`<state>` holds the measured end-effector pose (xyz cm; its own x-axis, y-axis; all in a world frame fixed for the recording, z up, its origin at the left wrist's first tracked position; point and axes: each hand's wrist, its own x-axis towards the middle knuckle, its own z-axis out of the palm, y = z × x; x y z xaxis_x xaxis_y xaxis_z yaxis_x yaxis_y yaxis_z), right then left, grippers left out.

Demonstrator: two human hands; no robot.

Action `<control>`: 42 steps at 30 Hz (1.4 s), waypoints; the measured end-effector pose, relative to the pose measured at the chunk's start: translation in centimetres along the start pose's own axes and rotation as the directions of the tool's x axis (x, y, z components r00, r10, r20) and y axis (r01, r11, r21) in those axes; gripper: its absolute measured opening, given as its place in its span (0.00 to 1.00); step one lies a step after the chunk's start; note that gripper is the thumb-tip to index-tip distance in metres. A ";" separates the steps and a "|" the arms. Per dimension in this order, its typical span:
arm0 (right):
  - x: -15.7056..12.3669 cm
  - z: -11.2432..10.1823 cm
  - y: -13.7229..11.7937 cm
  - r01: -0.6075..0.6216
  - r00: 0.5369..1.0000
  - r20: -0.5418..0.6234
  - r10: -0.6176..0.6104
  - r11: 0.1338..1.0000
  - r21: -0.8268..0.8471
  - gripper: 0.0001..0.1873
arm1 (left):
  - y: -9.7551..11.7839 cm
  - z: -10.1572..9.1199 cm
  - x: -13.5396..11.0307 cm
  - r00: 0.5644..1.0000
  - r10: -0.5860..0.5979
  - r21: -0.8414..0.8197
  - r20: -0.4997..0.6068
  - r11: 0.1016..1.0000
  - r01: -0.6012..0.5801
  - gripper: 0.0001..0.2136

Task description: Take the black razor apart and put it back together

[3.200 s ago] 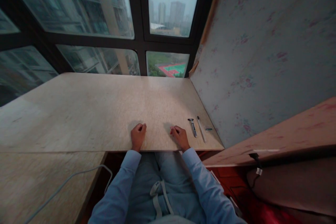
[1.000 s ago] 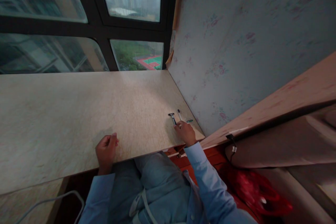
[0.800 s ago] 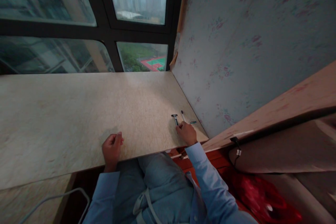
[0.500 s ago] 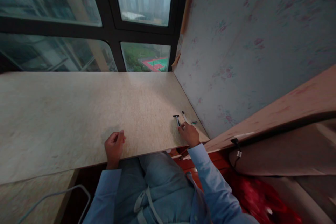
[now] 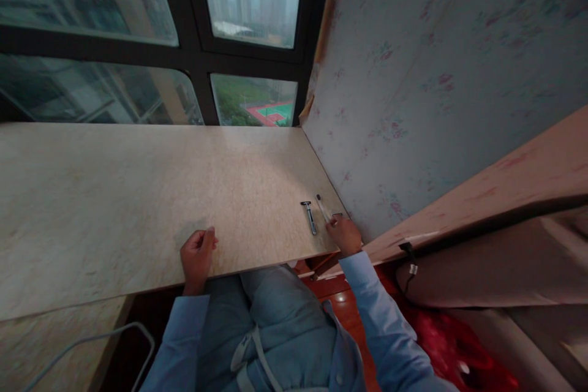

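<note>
Toothbrush (image 5: 322, 207) lies near the right edge of the counter (image 5: 184, 177), dark head towards the far edge. From here I see the right hand (image 5: 345, 235) with fingers bunched narrow at the toothbrush's near end; I can't tell whether they grip it. Just left lies the razor (image 5: 310, 218). The left hand (image 5: 197, 254), loosely curled, is at the near edge. Below, I see what looks like a red bag (image 5: 459, 343), contents hidden.

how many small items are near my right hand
3: the razor, left of the right hand; the toothbrush, at its fingertips; the dark strip, partly hidden behind it. More could be under the hand.
</note>
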<state>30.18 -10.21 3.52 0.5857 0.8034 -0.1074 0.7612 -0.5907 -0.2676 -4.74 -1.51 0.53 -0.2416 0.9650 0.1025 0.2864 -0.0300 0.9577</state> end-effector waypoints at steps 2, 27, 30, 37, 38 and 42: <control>0.1 0.1 -0.1 0.003 1.000 0.000 -0.003 1.000 0.016 0.10 | -0.1 0.0 0.1 1.000 0.009 0.002 0.005 1.000 -0.009 0.14; -9.3 5.4 -21.2 0.411 0.859 0.131 -0.495 0.819 0.401 0.15 | 1.3 0.0 -0.3 0.978 -0.177 -0.174 0.111 0.965 0.195 0.18; -9.3 5.4 -20.9 0.452 0.828 0.119 -0.548 0.778 0.436 0.14 | 0.9 -1.3 0.8 0.979 -0.153 -0.099 0.137 0.981 0.167 0.18; -7.6 4.7 -15.3 0.541 0.775 0.015 -0.631 0.676 0.500 0.13 | 0.1 -6.0 5.2 0.983 -0.091 0.474 0.158 0.881 0.005 0.10; -7.2 4.5 -14.0 0.547 0.775 0.010 -0.632 0.678 0.491 0.14 | 0.1 -6.5 5.7 0.983 -0.099 0.504 0.154 0.864 0.008 0.10; -5.4 3.3 -8.5 0.550 0.793 -0.003 -0.610 0.713 0.436 0.18 | 0.3 -7.2 6.3 0.981 -0.134 0.580 0.143 0.814 0.027 0.13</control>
<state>19.58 -9.31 3.21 0.0011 0.9967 0.0813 0.7431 0.0536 -0.6670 -12.85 2.64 3.42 -0.1430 0.9875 -0.0660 0.7646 0.1526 0.6262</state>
